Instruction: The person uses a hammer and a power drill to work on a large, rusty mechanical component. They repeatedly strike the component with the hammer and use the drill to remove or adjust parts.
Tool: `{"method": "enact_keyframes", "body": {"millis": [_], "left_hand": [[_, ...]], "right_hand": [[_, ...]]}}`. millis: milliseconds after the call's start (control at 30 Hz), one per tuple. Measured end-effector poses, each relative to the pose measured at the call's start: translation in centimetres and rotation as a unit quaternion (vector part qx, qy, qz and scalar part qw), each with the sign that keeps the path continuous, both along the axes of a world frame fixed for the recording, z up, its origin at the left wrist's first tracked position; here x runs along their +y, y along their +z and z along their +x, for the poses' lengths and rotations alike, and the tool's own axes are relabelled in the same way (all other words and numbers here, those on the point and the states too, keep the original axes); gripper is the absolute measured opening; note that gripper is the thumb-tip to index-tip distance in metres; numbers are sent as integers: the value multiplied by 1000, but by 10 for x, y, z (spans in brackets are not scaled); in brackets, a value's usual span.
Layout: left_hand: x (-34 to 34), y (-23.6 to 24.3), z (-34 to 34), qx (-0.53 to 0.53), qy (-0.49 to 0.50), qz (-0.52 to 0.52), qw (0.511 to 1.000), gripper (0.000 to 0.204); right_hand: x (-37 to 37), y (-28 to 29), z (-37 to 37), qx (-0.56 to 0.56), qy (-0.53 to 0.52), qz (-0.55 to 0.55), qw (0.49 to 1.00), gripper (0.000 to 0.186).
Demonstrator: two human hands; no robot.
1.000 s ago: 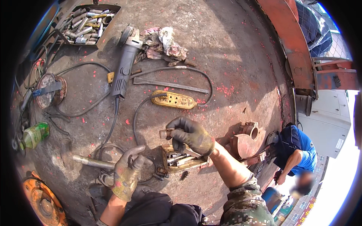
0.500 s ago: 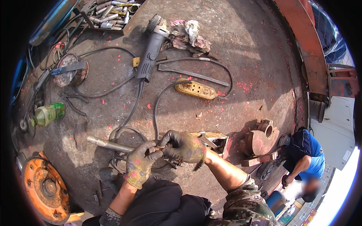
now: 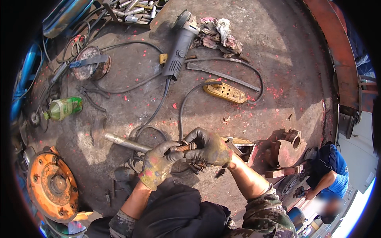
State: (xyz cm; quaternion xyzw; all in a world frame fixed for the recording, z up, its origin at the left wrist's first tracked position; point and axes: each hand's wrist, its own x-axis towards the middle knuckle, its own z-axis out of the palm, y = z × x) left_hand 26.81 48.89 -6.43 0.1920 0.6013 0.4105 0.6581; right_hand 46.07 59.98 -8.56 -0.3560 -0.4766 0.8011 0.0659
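Observation:
Both my hands wear dirty, yellowish-grey work gloves and meet at the lower middle. A rusty threaded bolt (image 3: pixel 183 148) lies level between them. My left hand (image 3: pixel 156 163) is closed around one end of it. The fingers of my right hand (image 3: pixel 212 150) pinch the other end, where a ring-shaped piece like a nut or washer (image 3: pixel 193 146) sits on the thread. Below my right fingers is a cluster of small dark metal parts (image 3: pixel 197 167), partly hidden. A metal pipe (image 3: pixel 126 142) on the ground runs toward my left hand.
An angle grinder (image 3: pixel 180 49), a yellow power strip (image 3: pixel 225 92) and looping cords lie ahead, beside rags (image 3: pixel 218 35) and a flat bar (image 3: pixel 222 77). Left are a green bottle (image 3: pixel 64 108) and an orange hub (image 3: pixel 53 186). Right are a rusty bracket (image 3: pixel 287 147) and a crouching person (image 3: pixel 331 168).
The view has shifted, so the surroundings sit farther right. My hands have drawn slightly apart, and the bolt's thread shows between them. The person at the right has moved their hands.

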Motion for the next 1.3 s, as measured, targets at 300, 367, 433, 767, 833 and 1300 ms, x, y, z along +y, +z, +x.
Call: {"method": "enact_keyframes", "body": {"millis": [300, 367, 433, 767, 833, 1300], "left_hand": [[2, -2, -6, 84, -88, -12, 993, 32], [9, -3, -6, 108, -119, -13, 987, 32], [12, -6, -7, 149, -157, 23, 976, 33], [26, -9, 0, 133, -103, 23, 985, 29], [34, -3, 2, 95, -98, -47, 989, 33], [59, -43, 16, 164, -203, -20, 965, 31]], "right_hand": [[9, -2, 5, -31, 29, 73, 996, 26], [10, -11, 9, 30, 12, 109, 994, 24], [6, -16, 10, 48, -26, 84, 995, 22], [3, -12, 14, -50, -112, 96, 988, 17], [5, -13, 14, -106, -119, 39, 986, 14], [10, 21, 77, 89, -114, -99, 985, 28]]}}
